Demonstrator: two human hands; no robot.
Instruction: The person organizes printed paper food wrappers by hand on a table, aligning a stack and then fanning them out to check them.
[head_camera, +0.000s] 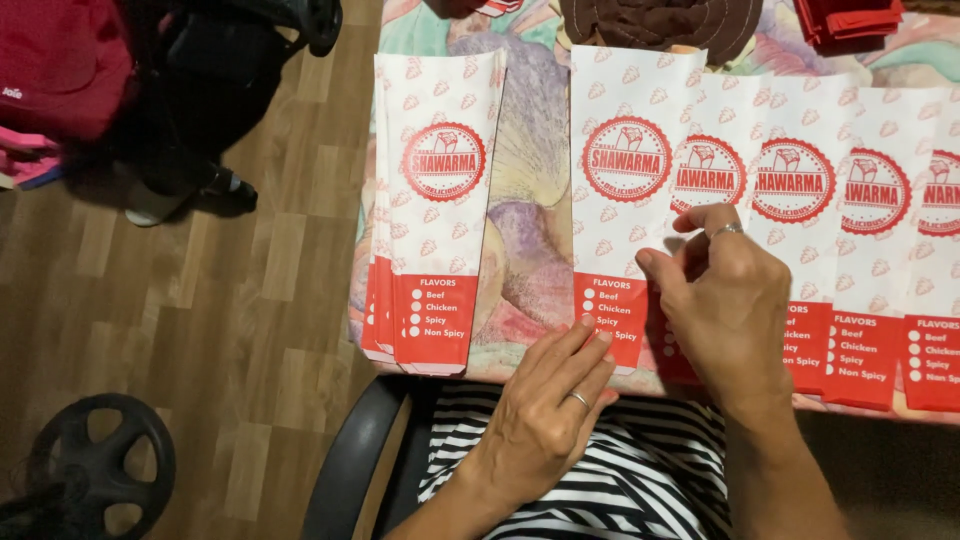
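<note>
On paper bag (622, 190): left hand (545, 415) flat, right hand (728, 300) pinching.

Bags (630, 200): white, small pale-red motifs, round red seal, red bottom band with white print; same on the stack (435, 210) left of the hands. Cloth (530, 150) beneath: pastel floral, lilac, yellow, pink, green. Garment (640, 470) below the hands: black-and-white stripes. Rings: silver. Floor (230, 300): brown wood planks. Pad (660, 20) beyond the bags: dark brown, stitched.
</note>
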